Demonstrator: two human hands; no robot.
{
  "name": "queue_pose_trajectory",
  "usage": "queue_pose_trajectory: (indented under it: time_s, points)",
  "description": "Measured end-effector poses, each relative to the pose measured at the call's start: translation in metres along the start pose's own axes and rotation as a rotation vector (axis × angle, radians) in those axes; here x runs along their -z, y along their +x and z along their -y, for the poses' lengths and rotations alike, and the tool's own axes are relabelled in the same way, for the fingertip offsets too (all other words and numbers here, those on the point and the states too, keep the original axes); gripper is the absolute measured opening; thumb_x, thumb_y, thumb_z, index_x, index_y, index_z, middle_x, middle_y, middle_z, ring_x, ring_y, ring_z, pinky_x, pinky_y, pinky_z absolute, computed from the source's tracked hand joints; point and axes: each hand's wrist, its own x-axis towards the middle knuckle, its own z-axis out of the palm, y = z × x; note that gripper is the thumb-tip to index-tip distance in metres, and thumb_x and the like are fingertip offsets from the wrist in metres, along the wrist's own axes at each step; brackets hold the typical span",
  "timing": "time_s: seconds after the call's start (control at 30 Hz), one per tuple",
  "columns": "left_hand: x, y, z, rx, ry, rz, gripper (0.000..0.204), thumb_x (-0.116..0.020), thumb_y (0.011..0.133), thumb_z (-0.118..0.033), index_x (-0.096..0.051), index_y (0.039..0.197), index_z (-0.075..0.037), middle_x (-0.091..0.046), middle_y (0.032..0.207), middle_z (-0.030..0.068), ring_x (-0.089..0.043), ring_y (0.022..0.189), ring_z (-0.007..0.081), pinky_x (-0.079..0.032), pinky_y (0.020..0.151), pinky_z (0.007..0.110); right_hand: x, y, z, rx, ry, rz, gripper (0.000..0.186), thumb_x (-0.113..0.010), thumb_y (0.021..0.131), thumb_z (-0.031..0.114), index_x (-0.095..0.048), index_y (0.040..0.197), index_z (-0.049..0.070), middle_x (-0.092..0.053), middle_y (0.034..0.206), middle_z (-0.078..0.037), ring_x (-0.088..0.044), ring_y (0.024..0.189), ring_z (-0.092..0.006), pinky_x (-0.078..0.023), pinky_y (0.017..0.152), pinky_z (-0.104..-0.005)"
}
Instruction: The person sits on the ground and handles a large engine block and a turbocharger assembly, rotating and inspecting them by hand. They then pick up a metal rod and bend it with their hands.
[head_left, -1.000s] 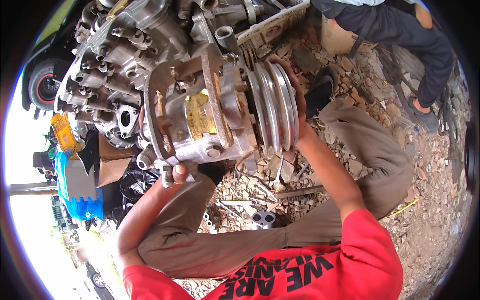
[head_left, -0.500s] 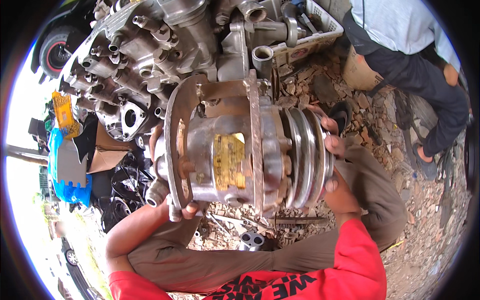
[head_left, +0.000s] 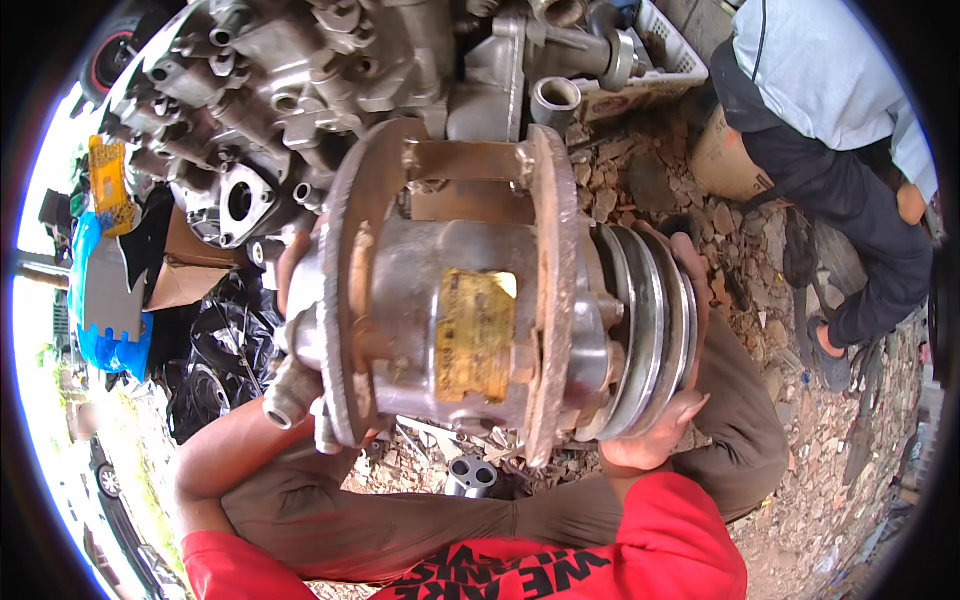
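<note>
Rubble ground [head_left: 845, 450], engine casting [head_left: 400, 70] beyond; hands [head_left: 650, 445] clasping pulleyed metal unit [head_left: 475, 340] at ends.

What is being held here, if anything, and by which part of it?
A metal cylindrical unit: the right hand clasps its grooved pulley; the left hand, mostly hidden, holds it at the opposite end, by the pipe fittings.

The head-worn fisheye looks down from close above the compressor [head_left: 480, 335], brown trousers [head_left: 430, 522] near, metal castings [head_left: 330, 85] far.
</note>
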Motion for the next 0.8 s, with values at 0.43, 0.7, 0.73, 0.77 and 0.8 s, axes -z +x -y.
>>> queue_pose_trajectory:
  time_s: [0.43, 0.7, 0.73, 0.77, 0.8]
  points:
    - [-0.031, 0.031, 0.001, -0.056, 0.27, 0.213, 0.057, -0.065, 0.088, -0.04, -0.055, 0.132, -0.005, -0.06, 0.128, 0.011, -0.055, 0.119, 0.0287, -0.04, 0.105, 0.044, 0.028, 0.02, -0.04, 0.541, -0.29, 0.157, 0.09, -0.06, 0.084, 0.062, -0.033, 0.145, 0.002, -0.044, 0.141, -0.016, -0.05, 0.127, -0.027, -0.041, 0.109, -0.0439]
    - [-0.035, 0.031, 0.004, -0.072, 0.261, 0.185, 0.056, -0.064, 0.088, -0.039, -0.056, 0.131, -0.005, -0.06, 0.127, 0.0112, -0.056, 0.119, 0.0286, -0.04, 0.104, 0.043, 0.073, 0.045, -0.063, 0.463, 0.041, 0.301, 0.073, -0.038, 0.094, 0.056, -0.037, 0.142, 0.0, -0.047, 0.14, -0.022, -0.05, 0.128, -0.033, -0.038, 0.112, -0.0469]
    - [-0.034, 0.032, 0.002, -0.074, 0.265, 0.183, 0.055, -0.064, 0.088, -0.038, -0.056, 0.131, -0.005, -0.061, 0.127, 0.0112, -0.056, 0.118, 0.0286, -0.04, 0.104, 0.043, 0.067, 0.041, -0.064, 0.531, -0.006, 0.288, 0.074, -0.041, 0.094, 0.055, -0.035, 0.143, 0.0, -0.045, 0.142, -0.021, -0.049, 0.129, -0.0334, -0.038, 0.112, -0.0467]
    - [-0.035, 0.033, 0.001, -0.074, 0.269, 0.183, 0.055, -0.064, 0.088, -0.038, -0.056, 0.131, -0.005, -0.061, 0.127, 0.0112, -0.056, 0.118, 0.0286, -0.04, 0.104, 0.043, 0.058, 0.034, -0.065, 0.6, -0.054, 0.274, 0.074, -0.043, 0.095, 0.054, -0.034, 0.144, -0.001, -0.043, 0.144, -0.021, -0.048, 0.13, -0.0338, -0.038, 0.112, -0.0465]
    - [-0.035, 0.034, 0.001, -0.074, 0.271, 0.179, 0.055, -0.064, 0.088, -0.038, -0.056, 0.131, -0.005, -0.061, 0.127, 0.0112, -0.056, 0.118, 0.0286, -0.04, 0.104, 0.043, 0.042, 0.027, -0.059, 0.67, -0.107, 0.255, 0.075, -0.045, 0.095, 0.053, -0.032, 0.145, -0.001, -0.04, 0.146, -0.02, -0.047, 0.131, -0.0343, -0.038, 0.112, -0.0463]
